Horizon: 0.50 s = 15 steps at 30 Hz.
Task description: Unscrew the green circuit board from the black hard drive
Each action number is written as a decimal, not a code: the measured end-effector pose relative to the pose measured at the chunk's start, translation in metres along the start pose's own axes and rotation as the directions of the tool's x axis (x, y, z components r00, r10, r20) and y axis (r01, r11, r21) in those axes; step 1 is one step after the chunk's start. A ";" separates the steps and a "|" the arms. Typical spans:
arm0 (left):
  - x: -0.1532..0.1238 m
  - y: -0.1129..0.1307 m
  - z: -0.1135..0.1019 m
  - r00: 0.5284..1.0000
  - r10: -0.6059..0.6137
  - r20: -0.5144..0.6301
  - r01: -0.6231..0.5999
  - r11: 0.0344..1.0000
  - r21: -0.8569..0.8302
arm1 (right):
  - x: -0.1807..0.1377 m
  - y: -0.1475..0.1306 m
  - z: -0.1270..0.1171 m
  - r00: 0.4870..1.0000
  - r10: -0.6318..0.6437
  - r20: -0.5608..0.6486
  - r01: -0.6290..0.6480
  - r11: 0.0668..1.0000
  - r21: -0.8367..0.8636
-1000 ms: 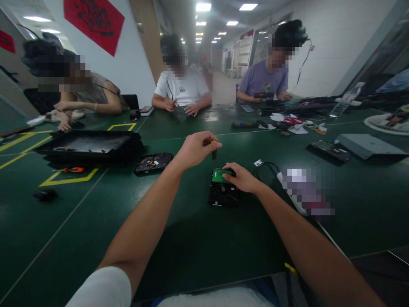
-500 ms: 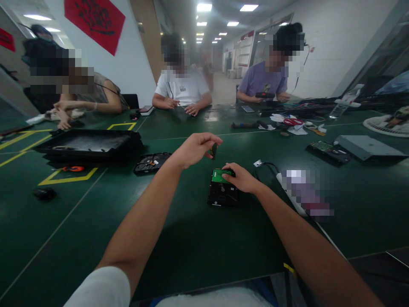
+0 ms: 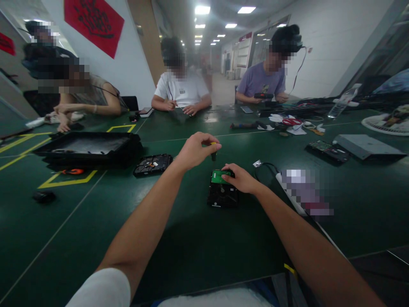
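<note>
A black hard drive [image 3: 223, 197] with a green circuit board [image 3: 217, 176] at its far end lies on the table in front of me. My left hand [image 3: 200, 149] is closed on the yellow-and-dark handle of a screwdriver [image 3: 214, 156], held upright over the far end of the board. Its thin tip is too small to make out. My right hand [image 3: 239, 178] rests on the board's right side, thumb on the green surface and fingers curled over the far edge, steadying grip on the drive. Left of it lies another opened hard drive [image 3: 152, 164].
Stacked black trays [image 3: 89, 145] stand at the left, near a computer mouse [image 3: 44, 196]. On the right are a white power strip [image 3: 292, 196], a circuit-board drive [image 3: 327, 152], a grey metal box [image 3: 367, 146] and a water bottle [image 3: 343, 102]. Several people sit across the green table.
My left hand has turned its fingers around the screwdriver handle, showing more of its yellow top. My right hand and the hard drive stay in place on the table.
</note>
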<state>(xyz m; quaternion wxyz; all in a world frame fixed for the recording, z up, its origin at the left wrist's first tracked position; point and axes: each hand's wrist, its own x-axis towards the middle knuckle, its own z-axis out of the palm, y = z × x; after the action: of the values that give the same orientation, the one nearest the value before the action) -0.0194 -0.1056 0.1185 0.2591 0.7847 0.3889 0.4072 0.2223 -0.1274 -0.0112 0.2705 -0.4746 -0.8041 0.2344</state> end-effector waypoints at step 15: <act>0.001 -0.006 0.001 0.999 -0.024 0.027 0.026 0.996 -0.081 | 0.001 0.001 0.000 1.000 -0.006 0.004 0.007 1.000 -0.008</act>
<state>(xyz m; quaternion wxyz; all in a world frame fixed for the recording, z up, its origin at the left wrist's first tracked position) -0.0205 -0.1014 0.1143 0.3008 0.7739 0.3785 0.4091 0.2231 -0.1262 -0.0115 0.2676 -0.4725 -0.8072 0.2313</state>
